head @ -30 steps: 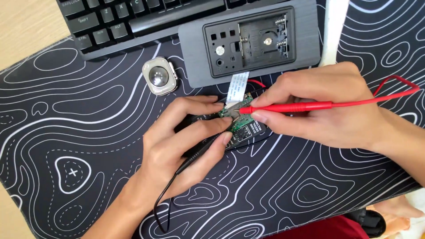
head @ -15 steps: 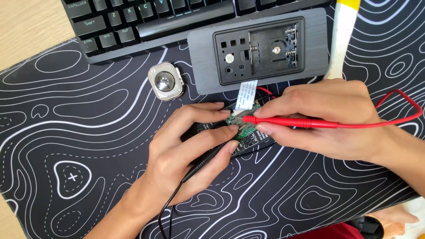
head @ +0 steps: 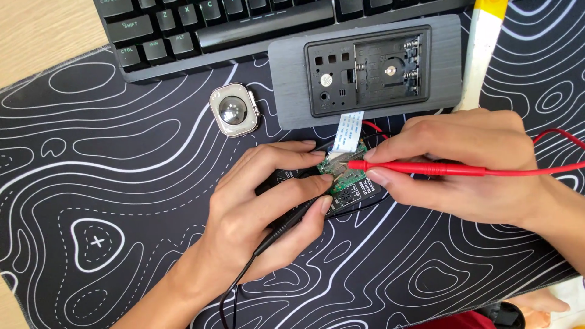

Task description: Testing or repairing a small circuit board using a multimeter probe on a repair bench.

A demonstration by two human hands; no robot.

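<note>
nearest, the left hand (head: pixel 259 204) grips a black probe (head: pixel 295 216), its long axis running from lower left up toward the right, tip on the small green circuit board (head: pixel 344 173). the right hand (head: pixel 463 167) pinches a red probe (head: pixel 420 167) lying almost level, tip pointing left onto the same board. the board sits between both hands, touching both tips, on the patterned mat surface (head: pixel 122 183). beyond it a white ribbon cable (head: pixel 347 131) leads up to the grey open housing (head: pixel 365 70); a round-lensed silver part (head: pixel 233 110) and keyboard (head: pixel 244 27) lie farther.
</note>
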